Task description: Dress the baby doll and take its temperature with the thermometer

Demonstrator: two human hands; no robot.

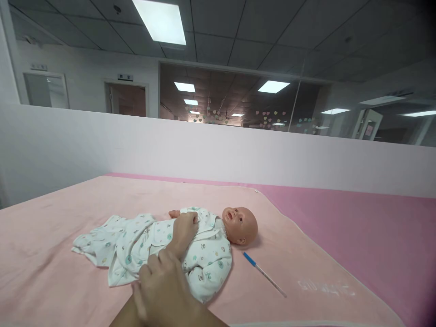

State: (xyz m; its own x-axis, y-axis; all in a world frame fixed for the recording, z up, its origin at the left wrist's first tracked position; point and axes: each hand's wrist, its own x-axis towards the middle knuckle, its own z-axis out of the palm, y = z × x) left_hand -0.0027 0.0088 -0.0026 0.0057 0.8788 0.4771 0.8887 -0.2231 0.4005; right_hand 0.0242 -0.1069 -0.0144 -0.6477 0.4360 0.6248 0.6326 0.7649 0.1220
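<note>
A baby doll [240, 226] lies on its back, head to the right, in a white patterned outfit [131, 245]. My left hand [185, 227] is closed in a fist above the doll's chest and seems to rest on the clothing; nothing sticks out of it. Nearer to me, my right hand [163, 284] wraps round my left forearm just below the wrist, thumb on the left side. One small doll hand [174, 214] shows beyond my fist. A pen [265, 274] with a blue cap lies right of the doll's shoulder.
The doll lies on a peach-coloured sheet [61, 218] spread over a pink surface [368, 227]. A low white wall [218, 152] runs behind it, with glass above. Pale markings [325, 287] show on the sheet at the right.
</note>
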